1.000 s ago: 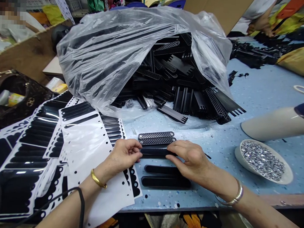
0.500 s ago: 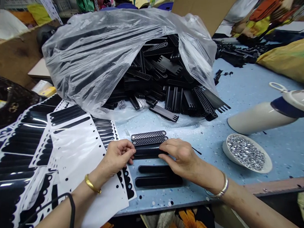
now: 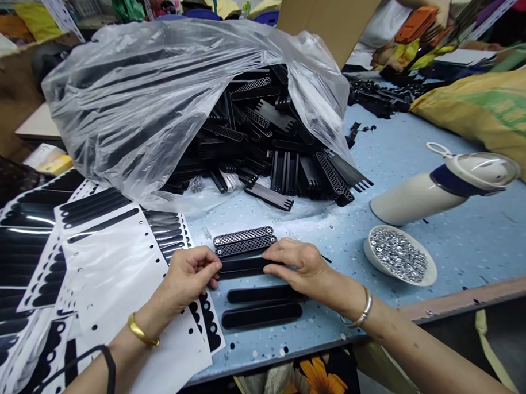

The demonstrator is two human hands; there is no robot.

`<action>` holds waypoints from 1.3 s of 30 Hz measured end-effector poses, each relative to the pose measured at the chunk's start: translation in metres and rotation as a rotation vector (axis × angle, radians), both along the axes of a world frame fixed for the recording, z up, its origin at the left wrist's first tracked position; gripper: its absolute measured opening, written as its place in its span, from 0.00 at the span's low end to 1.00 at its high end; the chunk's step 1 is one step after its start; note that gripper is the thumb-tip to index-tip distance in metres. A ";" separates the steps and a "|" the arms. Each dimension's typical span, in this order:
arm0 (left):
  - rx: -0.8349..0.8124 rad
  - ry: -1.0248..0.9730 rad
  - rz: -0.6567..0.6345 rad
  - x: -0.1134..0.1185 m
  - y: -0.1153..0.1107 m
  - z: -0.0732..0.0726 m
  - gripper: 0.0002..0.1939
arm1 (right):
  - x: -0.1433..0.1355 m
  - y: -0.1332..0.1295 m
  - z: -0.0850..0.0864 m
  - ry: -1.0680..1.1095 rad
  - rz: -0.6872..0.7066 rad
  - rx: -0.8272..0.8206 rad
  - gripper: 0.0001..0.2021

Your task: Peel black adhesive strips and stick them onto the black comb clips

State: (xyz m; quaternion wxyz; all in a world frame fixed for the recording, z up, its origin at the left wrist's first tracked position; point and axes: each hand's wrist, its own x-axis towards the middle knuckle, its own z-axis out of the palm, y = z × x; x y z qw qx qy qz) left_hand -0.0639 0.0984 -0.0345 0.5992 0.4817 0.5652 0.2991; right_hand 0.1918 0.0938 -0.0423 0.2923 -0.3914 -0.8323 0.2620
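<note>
A smooth black strip [image 3: 242, 264] lies between my hands, its left end pinched by my left hand [image 3: 196, 273] and its right end between the thumb and fingers of my right hand [image 3: 295, 266]. Just beyond it are two black pieces with a lattice pattern [image 3: 245, 241], side by side. Closer to the table's front edge rest two more smooth black strips [image 3: 261, 316]. White sheets [image 3: 126, 278] bearing black strip-shaped stickers [image 3: 99, 209] spread out under and left of my left forearm.
A clear plastic bag [image 3: 141, 89] full of black parts [image 3: 248, 139] covers the back. To the right are a bowl of small metal pieces [image 3: 399, 256], a bottle [image 3: 412, 196] and a yellow sack [image 3: 486, 104]. Another person's hand [image 3: 439, 13] shows at the back right.
The view has shifted, so the scene sits further left and more of the bottle and sack shows. Both hands keep nearly the same hold on the strip.
</note>
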 end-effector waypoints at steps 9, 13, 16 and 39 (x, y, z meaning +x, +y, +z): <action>0.013 0.011 -0.015 0.000 0.001 -0.002 0.13 | 0.002 0.000 -0.001 -0.005 0.021 -0.006 0.10; 0.022 0.015 -0.024 0.000 0.002 -0.003 0.14 | 0.001 0.001 0.000 0.039 -0.002 -0.037 0.11; 0.018 0.023 -0.041 0.000 0.002 -0.003 0.14 | 0.000 -0.001 0.001 0.039 -0.011 -0.051 0.11; 0.032 0.018 -0.132 -0.003 0.001 0.002 0.12 | -0.003 0.001 0.009 0.108 -0.023 -0.228 0.04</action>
